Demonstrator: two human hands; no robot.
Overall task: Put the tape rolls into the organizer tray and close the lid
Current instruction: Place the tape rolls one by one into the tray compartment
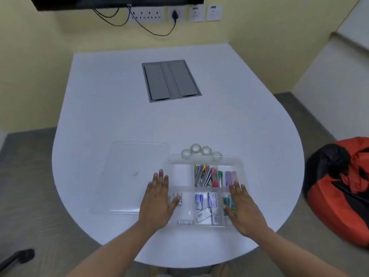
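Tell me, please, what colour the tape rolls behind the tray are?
Clear with a faint green tint, the tape rolls, in the head view.

Even, soft overhead light fell on the pale surface (123,108), casting only faint shadows. The whole frame was slightly blurred, with wide-angle bending toward the edges.

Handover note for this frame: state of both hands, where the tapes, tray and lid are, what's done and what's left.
Left hand: open, flat at the organizer tray's left edge, holding nothing.
Right hand: open, over the tray's right side, empty.
Four tape rolls: on the table just beyond the tray's far wall.
Lid: flat on the table, left of the tray.
Done: nothing.
Left: load all four rolls, then close the lid.
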